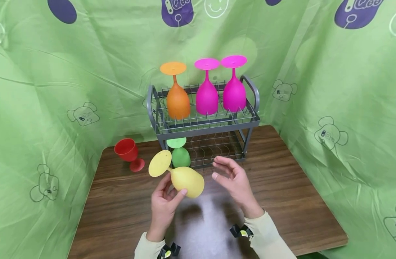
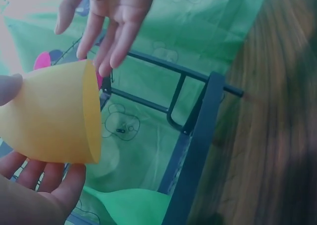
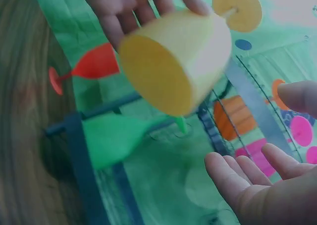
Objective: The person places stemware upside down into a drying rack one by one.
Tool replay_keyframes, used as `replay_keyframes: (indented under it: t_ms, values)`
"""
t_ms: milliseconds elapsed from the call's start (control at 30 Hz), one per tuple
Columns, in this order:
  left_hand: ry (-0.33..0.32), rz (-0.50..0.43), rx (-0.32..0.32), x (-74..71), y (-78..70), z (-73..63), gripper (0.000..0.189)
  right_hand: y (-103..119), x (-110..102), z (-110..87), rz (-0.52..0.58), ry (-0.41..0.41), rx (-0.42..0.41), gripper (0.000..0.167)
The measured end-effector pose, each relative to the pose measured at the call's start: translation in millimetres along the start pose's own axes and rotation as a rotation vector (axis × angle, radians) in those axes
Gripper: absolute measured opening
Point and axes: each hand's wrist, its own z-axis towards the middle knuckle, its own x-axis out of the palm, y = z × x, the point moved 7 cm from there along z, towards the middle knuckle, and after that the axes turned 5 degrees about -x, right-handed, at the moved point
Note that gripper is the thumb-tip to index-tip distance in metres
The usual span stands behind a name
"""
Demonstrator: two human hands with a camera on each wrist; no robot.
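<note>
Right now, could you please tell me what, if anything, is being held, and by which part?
The left hand holds the yellow goblet by its bowl; the right hand holds nothing.

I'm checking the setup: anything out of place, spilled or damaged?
The red goblet looks out of place: upright on the table, left of the rack, while racked goblets stand upside down. No spill or obvious damage shows.
</note>
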Motion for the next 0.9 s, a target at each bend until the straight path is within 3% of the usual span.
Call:
replay_keyframes:
  t_ms: [200, 333, 667, 900]
  values:
    - [-0.009, 0.160, 0.017, 3.2, -3.1, 8.2, 0.070, 26.3, -24.8, 14.3, -0.090, -0.046, -0.035, 0.057]
    - [-0.008, 0.211, 0.023, 6.4, -0.9, 15.2, 0.066, 46.7, -41.4, 24.7, -0.137, -0.075, -0.061, 0.059]
    - [0.008, 0.317, -0.004, 12.7, 17.8, 37.8, 0.066, 96.3, -85.2, 52.8, -0.286, -0.210, -0.153, 0.057]
    - [0.018, 0.392, -0.013, 13.4, 30.2, 51.1, 0.064, 109.9, -107.0, 71.9, -0.400, -0.275, -0.163, 0.060]
